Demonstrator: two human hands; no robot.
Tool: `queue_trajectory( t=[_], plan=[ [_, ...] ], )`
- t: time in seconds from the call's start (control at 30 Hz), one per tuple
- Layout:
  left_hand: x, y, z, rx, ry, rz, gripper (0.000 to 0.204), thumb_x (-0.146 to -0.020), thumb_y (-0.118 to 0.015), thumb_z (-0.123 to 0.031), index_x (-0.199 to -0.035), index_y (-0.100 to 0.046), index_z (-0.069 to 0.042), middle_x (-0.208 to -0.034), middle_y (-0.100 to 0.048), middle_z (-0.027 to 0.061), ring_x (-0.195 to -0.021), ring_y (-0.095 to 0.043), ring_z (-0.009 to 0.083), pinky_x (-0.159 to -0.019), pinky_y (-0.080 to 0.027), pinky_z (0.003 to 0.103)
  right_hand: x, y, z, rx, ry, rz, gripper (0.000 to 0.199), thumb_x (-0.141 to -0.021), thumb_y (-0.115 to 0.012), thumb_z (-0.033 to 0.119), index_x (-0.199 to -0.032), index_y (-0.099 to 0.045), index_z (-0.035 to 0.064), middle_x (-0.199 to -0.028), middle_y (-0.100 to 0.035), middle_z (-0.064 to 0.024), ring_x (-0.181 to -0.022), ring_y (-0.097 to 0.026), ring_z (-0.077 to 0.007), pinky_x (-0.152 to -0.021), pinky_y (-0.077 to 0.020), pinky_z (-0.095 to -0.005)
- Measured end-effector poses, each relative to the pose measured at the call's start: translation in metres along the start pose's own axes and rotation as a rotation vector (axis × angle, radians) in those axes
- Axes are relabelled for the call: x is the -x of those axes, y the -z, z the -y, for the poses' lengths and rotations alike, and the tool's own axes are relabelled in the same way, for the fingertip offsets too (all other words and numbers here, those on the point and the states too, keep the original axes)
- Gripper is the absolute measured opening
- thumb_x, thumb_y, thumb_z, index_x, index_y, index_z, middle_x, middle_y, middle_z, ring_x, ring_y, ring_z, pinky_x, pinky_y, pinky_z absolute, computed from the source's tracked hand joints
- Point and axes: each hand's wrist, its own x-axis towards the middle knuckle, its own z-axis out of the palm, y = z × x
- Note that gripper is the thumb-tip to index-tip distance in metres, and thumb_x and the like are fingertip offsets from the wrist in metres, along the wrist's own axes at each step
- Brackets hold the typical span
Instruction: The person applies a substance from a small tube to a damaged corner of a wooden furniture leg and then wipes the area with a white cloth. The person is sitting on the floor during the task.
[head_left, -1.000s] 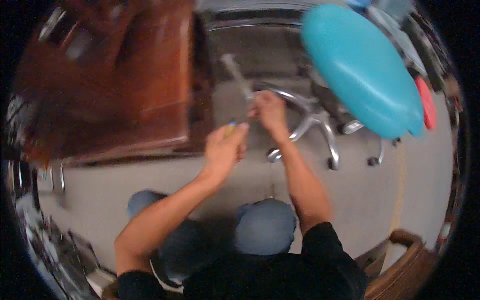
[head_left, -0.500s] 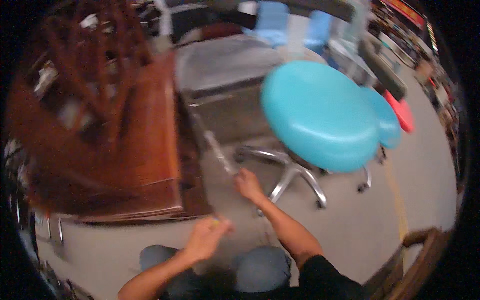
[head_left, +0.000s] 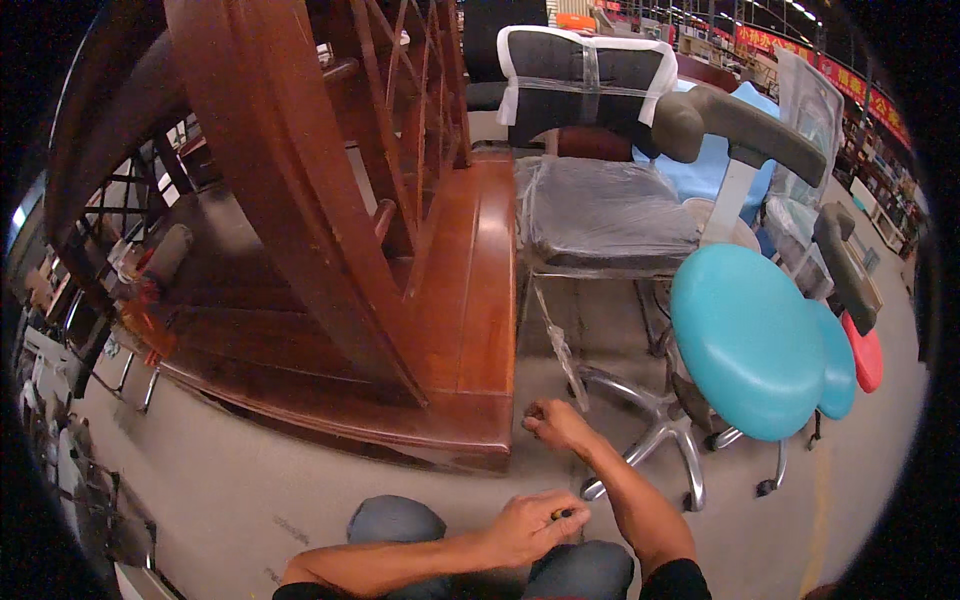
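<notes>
My left hand (head_left: 535,527) is closed over my knees. A small black-and-yellow object (head_left: 563,514) shows between its thumb and fingers; its kind is not clear. Ahead of it, my right hand (head_left: 558,424) has its fingers curled in, just off the front right corner of a red-brown wooden furniture piece (head_left: 470,425). What those fingers hold, if anything, is hidden. The wooden piece has a broad glossy base, with a thick curved beam and lattice bars rising from it.
A turquoise round-seated swivel chair (head_left: 745,340) on a chrome wheeled base stands to the right. Behind it is a plastic-wrapped grey chair seat (head_left: 605,205). A strip of clear plastic (head_left: 565,355) hangs below that seat. More furniture lines the left side.
The view has turned, so the furniture sits farther right and the picture is sharper. My right hand is closer to the wooden corner. My left hand stays closed, low in front of me.
</notes>
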Motion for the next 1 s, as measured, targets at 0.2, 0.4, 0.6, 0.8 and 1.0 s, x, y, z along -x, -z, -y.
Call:
queue_trajectory(
  t=[0.2,0.4,0.6,0.8,1.0],
  plan=[
    [-0.005,0.006,-0.003,0.02,-0.153,-0.17,0.023,-0.1,-0.059,-0.023,-0.108,-0.065,-0.002,-0.092,-0.068,0.0123,-0.082,-0.068,0.023,-0.073,-0.053,0.034,-0.007,-0.031,0.029,-0.039,0.002,-0.01,0.035,-0.088,-0.066,0.028,-0.106,-0.067,-0.002,-0.103,-0.067,-0.0297,-0.096,-0.065,-0.0469,-0.083,-0.0515,-0.0531],
    [0.002,0.031,-0.025,0.269,-0.143,-0.248,0.021,-0.101,-0.058,-0.018,-0.114,-0.064,-0.002,-0.093,-0.07,0.0105,-0.086,-0.068,0.0183,-0.077,-0.055,0.033,-0.003,-0.025,0.004,-0.143,-0.063,-0.32,0.027,-0.09,-0.063,0.022,-0.092,-0.067,-0.0046,-0.077,-0.067,-0.0232,-0.073,-0.069,-0.0299,-0.069,-0.0519,-0.0432],
    [-0.022,0.097,-0.035,0.237,-0.344,-0.619,0.023,-0.102,-0.053,-0.012,-0.12,-0.058,0.001,-0.08,-0.067,0.0098,-0.075,-0.064,0.0158,-0.07,-0.053,0.03,-0.021,-0.01,-0.039,-0.477,-0.059,-0.555,0.02,-0.093,-0.058,0.009,-0.106,-0.061,-0.0056,-0.082,-0.066,-0.0107,-0.067,-0.064,-0.0177,-0.062,-0.0524,-0.0332],
    [-0.049,0.122,-0.042,-0.007,-0.277,-0.608,0.024,-0.104,-0.053,-0.022,-0.113,-0.059,0.0,-0.077,-0.065,0.0089,-0.071,-0.06,0.0151,-0.067,-0.049,0.029,-0.039,0.026,-0.029,-0.444,-0.038,-0.51,0.026,-0.092,-0.057,0.009,-0.113,-0.06,-0.0056,-0.085,-0.066,-0.0103,-0.069,-0.064,-0.0168,-0.062,-0.0523,-0.031],
    [-0.074,0.114,-0.077,0.163,-0.264,-0.43,0.026,-0.104,-0.049,-0.024,-0.098,-0.06,-0.002,-0.079,-0.067,0.0101,-0.066,-0.06,0.0142,-0.064,-0.05,0.029,-0.066,0.102,0.078,-0.366,-0.003,-0.5,0.027,-0.088,-0.06,0.017,-0.107,-0.068,0.0005,-0.102,-0.071,-0.0226,-0.098,-0.068,-0.0368,-0.086,-0.0531,-0.0453]
  ],
)
